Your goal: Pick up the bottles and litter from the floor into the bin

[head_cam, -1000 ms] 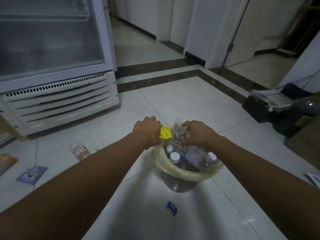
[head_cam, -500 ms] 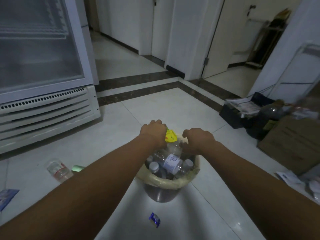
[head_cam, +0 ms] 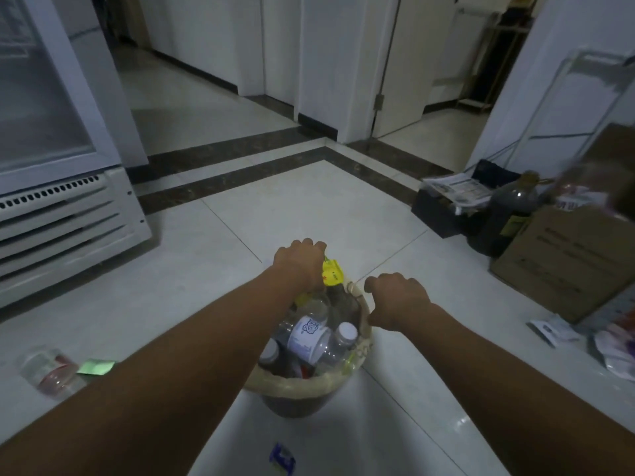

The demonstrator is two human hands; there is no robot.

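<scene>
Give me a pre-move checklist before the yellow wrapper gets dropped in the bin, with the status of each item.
1. Left hand closed on the yellow wrapper: ok.
2. Wrapper over the bin opening: ok, at its far edge.
3. Right hand steadying the bin's rim: cannot tell; fist closed at the rim.
4. Room inside the bin: not ok, plastic bottles reach the rim.
5. Floor cleared: not ok; a bottle, green scrap and blue wrapper remain.

No text is legible. Printed lines on the cardboard box (head_cam: 563, 255) are blurred. The bottle label (head_cam: 307, 334) shows an unreadable blue emblem.
</scene>
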